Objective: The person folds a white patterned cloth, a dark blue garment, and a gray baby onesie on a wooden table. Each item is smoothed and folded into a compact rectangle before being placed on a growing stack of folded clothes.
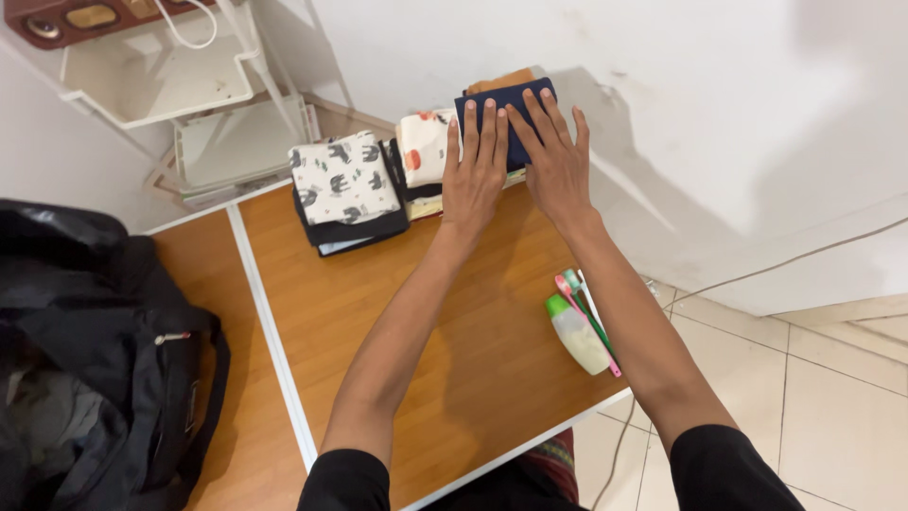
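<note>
Both hands lie flat, fingers spread and extended, pressing down on a folded navy cloth [515,109] at the far edge of the wooden table [473,360]. The left hand [476,170] covers its near-left part; the right hand [556,161] covers its right half. Nothing is pinched. The cloth tops a small stack, with a tan piece [501,82] showing beyond the fingertips. Judged soft, light and limp: likely to sag or unfold if lifted by one corner, so best gripped along both folded side edges.

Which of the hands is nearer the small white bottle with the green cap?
Right. The right hand lies on the navy cloth, its forearm beside the bottle; the left hand sits farther across.
</note>
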